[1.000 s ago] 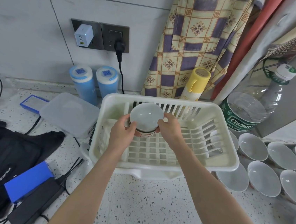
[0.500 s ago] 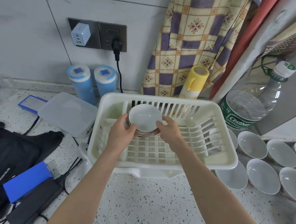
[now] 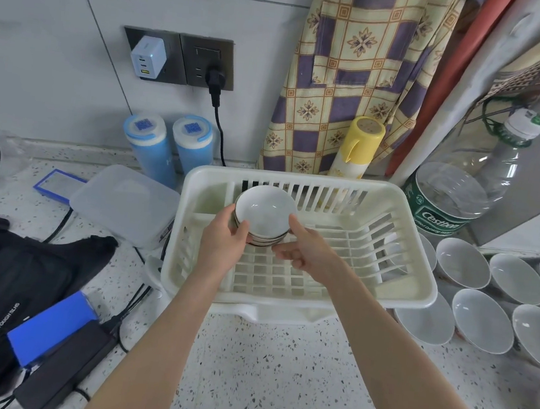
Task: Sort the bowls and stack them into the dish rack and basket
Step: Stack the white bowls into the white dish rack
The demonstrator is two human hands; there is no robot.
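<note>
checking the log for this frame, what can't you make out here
- How many bowls are in the stack: left hand covers its side, head view.
- Whether the stack rests on the rack floor: hands hide its base.
- Right hand grip: contact unclear.
- Loose bowls: cut off at right edge.

Both hands are over the white dish rack (image 3: 299,294) mid-frame. Left hand (image 3: 222,244) grips a small stack of bowls (image 3: 264,215) by its left side, tilted toward the camera; right hand (image 3: 307,253) has its fingers loose, just touching the stack's right edge. More white bowls (image 3: 480,316) sit on the speckled bench (image 3: 276,381) at right.
</note>
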